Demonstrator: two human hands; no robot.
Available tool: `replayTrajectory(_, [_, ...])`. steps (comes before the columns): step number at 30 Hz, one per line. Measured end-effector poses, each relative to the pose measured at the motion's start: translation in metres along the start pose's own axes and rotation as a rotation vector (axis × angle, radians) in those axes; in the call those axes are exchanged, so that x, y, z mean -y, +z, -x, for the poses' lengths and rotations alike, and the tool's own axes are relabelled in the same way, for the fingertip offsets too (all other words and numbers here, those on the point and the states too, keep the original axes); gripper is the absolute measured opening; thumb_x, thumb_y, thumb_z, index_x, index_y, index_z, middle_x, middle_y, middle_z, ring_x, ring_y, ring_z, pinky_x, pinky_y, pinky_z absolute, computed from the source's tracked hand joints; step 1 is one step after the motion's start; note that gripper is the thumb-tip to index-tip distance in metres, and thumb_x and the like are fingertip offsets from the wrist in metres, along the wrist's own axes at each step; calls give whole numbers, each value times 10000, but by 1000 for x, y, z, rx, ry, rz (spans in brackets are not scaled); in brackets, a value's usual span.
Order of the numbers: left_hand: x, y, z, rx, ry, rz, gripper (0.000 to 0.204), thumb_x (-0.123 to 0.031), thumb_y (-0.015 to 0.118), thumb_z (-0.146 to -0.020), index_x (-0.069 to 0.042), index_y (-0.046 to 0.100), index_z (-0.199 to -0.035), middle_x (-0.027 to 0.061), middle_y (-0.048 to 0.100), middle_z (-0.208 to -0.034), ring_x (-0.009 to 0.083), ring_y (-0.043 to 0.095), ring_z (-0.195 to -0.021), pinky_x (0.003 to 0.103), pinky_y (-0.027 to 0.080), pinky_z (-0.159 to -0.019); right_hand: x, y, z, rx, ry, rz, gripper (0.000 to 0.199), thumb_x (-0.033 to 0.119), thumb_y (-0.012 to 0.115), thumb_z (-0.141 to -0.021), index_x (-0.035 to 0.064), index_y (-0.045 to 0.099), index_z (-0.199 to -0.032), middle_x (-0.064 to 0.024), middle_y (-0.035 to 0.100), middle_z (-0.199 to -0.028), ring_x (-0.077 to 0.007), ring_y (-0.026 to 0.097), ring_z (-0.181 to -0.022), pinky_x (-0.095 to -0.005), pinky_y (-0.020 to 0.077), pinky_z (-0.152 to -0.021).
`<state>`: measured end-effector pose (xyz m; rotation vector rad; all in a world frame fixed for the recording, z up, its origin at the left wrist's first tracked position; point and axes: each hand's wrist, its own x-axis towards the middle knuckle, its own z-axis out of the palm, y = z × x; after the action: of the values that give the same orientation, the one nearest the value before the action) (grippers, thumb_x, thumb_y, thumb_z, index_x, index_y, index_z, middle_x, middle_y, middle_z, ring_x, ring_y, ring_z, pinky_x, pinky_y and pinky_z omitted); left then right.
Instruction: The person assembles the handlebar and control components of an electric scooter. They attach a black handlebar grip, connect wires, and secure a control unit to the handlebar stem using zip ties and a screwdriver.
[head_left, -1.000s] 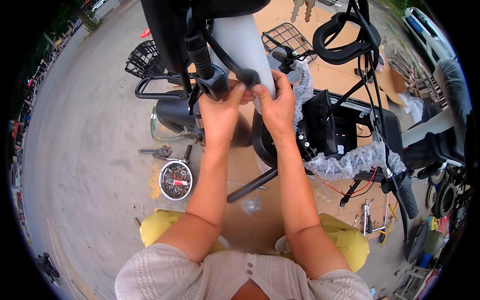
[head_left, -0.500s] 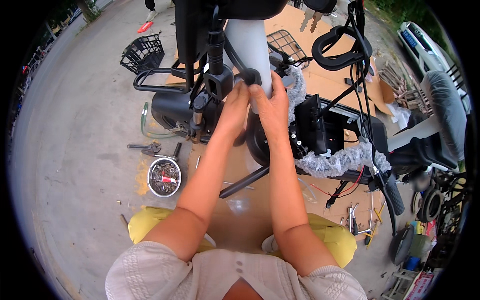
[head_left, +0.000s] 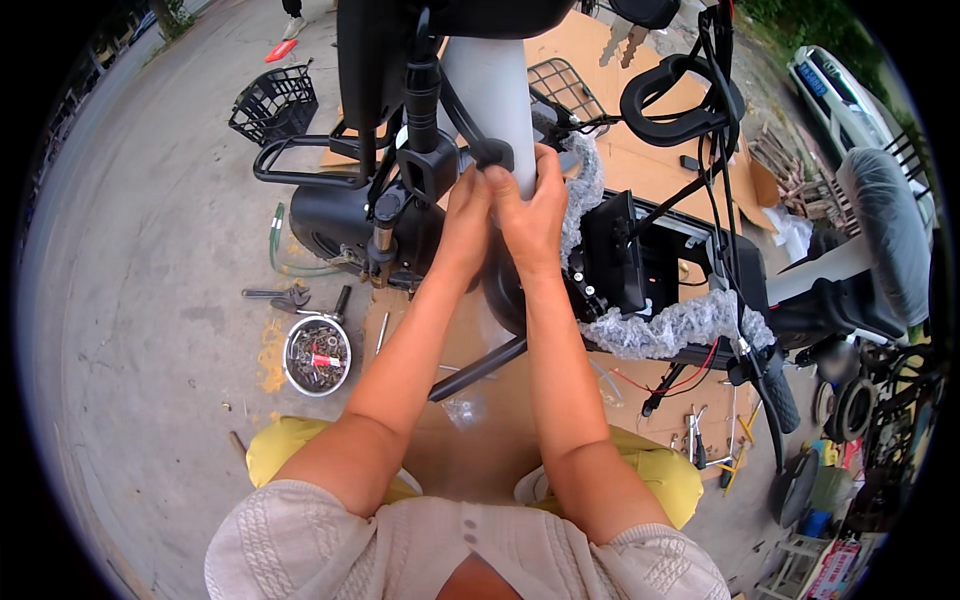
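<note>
Within the curled right hand, white tube with black grommet; left hand alongside, grip unclear.

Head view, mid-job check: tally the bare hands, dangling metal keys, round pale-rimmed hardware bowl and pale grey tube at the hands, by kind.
Bare hands, left hand and right hand: 2
Metal keys: 2
Round pale-rimmed bowl: 1
Pale grey tube: 1
Total: 6
</note>
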<state>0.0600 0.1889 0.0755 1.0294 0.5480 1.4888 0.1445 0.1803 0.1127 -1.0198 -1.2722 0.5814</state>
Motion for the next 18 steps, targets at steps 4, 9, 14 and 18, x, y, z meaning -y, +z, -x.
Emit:
replayTrajectory(4, [2,12,3,-68,55,-46,497,-497,416,-1001,-21,541,-1072,38,565,-1011,120,537,-934,279,449,-821,-10,0,-3,-18,-100,72,642,454,775,-758,-41,556,-1104,-188,639,-989,-302,616,-881,-393,482,-799])
replayTrajectory(9, [10,3,5,-92,126,-75,530,-492,420,-1002,-1,534,-1167,56,576,-1084,134,542,-988,293,448,-859,10,-6,5,131,18,-70,620,392,733,-816,-44,536,-1211,-208,645,-1085,-283,619,-1027,-375,464,-894])
replayTrajectory(14, [3,-5,1,20,61,38,546,-456,503,-976,-11,484,-1290,80,546,-1250,188,503,-1163,349,387,-998,3,-8,9,105,15,-164,558,295,677,-872,-35,511,-1290,-206,638,-1147,-236,607,-1074,-346,454,-924])
replayTrajectory(18, [-5,-8,-1,95,-35,169,580,-438,597,-927,-33,462,-1320,71,527,-1293,209,462,-1233,382,332,-1059,6,-14,2,162,129,-269,481,199,661,-867,-43,535,-1263,-170,643,-1139,-208,597,-1061,-327,446,-931])
